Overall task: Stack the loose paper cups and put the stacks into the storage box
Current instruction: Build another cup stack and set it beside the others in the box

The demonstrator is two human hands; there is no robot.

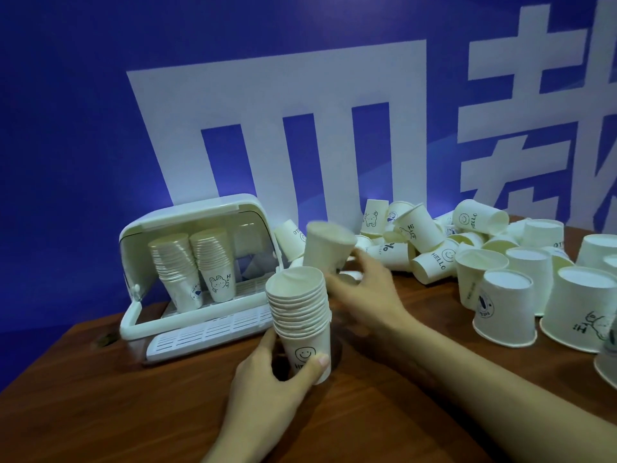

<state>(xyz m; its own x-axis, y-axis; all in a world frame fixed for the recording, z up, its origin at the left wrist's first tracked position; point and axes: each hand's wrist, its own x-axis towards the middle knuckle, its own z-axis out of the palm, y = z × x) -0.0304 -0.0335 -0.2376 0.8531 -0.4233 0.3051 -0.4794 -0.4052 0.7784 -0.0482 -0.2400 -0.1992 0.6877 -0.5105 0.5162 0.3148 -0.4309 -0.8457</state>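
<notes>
- Left hand (pixel 280 365) wrapped around the lowest cup of a tall upright stack of cream paper cups with a smiley print (pixel 300 315), thumb across the front, base on or just above the dark brown wooden table (pixel 100 412); cannot tell which.
- Right hand (pixel 364 289) curled around 1 blurred single cream paper cup (pixel 329 248), gripped near its lower end, held tilted, wider end up and toward the left.
- Single cup sitting above and just right of the stack's open mouth, apart from it; long axis leaning rather than in line with the stack's vertical axis.
- Judged step: nesting this cup into the stack. Needs righting so the narrow base points down, then a shift left over the mouth.
- White plastic storage box with a raised flip lid (pixel 200 272) behind and left of the stack, nearer the left hand, opening toward the viewer, 2 upright cup stacks (pixel 197 269) already inside, room beside them on the right.
- Heap of loose cream paper cups (pixel 467 248) on the table's right side, some lying on their sides, some upside down, nearer the right hand.
- Blue wall with large white characters (pixel 300 111) behind.
</notes>
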